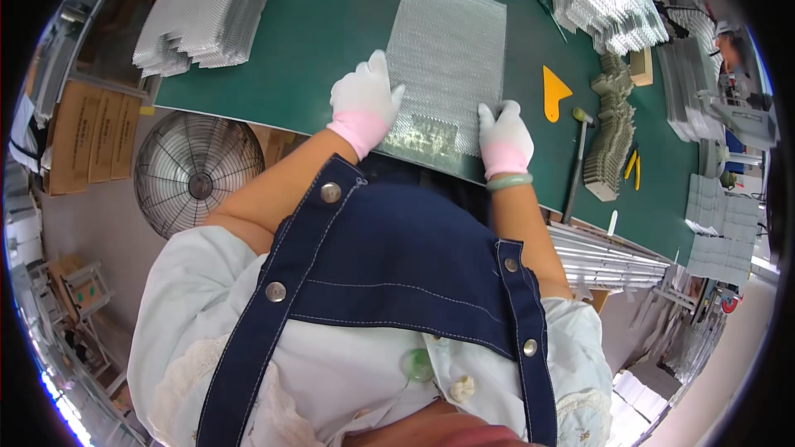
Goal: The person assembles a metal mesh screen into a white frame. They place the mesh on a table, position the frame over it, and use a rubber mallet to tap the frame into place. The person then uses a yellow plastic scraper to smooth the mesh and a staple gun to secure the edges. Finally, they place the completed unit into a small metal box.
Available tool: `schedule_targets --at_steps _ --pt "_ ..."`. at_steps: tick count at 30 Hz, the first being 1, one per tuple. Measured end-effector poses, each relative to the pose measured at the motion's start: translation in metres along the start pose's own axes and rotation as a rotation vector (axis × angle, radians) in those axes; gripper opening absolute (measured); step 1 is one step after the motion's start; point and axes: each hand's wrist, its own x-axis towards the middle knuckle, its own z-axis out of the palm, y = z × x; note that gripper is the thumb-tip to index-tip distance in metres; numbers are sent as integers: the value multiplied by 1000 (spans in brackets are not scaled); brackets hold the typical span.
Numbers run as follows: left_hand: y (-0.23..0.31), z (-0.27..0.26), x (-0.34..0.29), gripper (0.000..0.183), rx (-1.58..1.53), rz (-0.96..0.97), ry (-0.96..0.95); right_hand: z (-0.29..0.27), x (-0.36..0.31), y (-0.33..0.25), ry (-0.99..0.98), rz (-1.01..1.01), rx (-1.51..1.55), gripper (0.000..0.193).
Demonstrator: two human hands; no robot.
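A silvery metal mesh sheet (447, 50) lies on the green worktable in front of me, its near end at the table's front edge. A paler, shinier rectangular patch shows near that end. My left hand (362, 105), in a white glove with a pink cuff, holds the sheet's left edge, thumb over the mesh and index finger pointing away from me. At the right edge, near the front corner, my right hand (504, 139) in a matching glove grips the sheet between thumb and fingers. Some fingertips are hidden.
Stacked mesh sheets stand at the left (211, 12) and back right (604, 0). Right of my hands lie a yellow scraper (554, 94), a hammer (577, 157), a row of small metal pieces (609, 136) and yellow-handled pliers (633, 169). A floor fan (199, 174) stands at left.
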Motion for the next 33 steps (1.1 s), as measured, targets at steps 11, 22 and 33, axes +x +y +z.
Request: schedule_targets --at_steps 11,22,33 --pt "-30 8 16 57 179 481 -21 11 15 14 -39 -500 -342 71" --pt "-15 -19 28 72 241 532 -171 -192 298 48 701 -146 137 46" --pt "-8 -32 37 68 189 539 -195 -207 440 73 244 269 25 85"
